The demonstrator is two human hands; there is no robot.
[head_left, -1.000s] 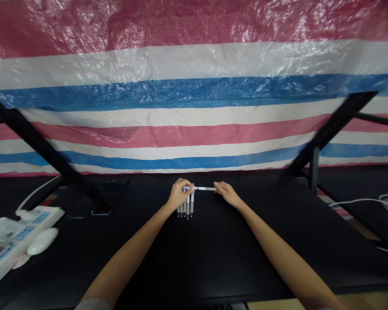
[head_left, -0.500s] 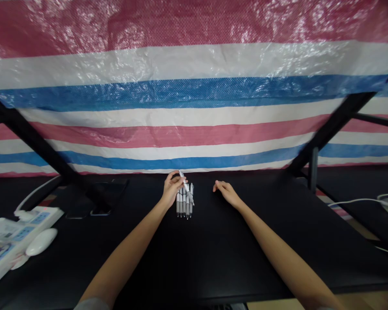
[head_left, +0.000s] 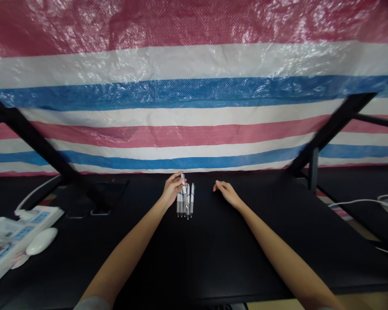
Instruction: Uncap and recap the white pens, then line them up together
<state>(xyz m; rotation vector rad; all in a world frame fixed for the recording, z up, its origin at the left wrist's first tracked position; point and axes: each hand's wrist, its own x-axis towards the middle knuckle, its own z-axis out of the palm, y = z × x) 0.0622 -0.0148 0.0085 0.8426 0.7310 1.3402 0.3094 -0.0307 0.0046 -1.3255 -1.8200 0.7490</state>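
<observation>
Several grey-and-white pens (head_left: 186, 203) lie side by side in a neat row on the black table (head_left: 213, 249), pointing toward me. My left hand (head_left: 172, 189) pinches one more pen (head_left: 183, 185) at its far end and holds it almost in line with the row, just above it. My right hand (head_left: 225, 193) rests on the table a little to the right of the pens, fingers loosely curled, holding nothing.
A white power strip (head_left: 22, 224) with a cable and a white mouse (head_left: 41, 241) sit at the left edge. A dark phone (head_left: 101, 196) lies behind them. Black frame bars (head_left: 330, 129) cross both sides; white cables (head_left: 368, 201) lie at right. A striped tarp hangs behind.
My right hand let go of the pen that both hands held crosswise. My left hand swung that pen round until it runs parallel with the row.
</observation>
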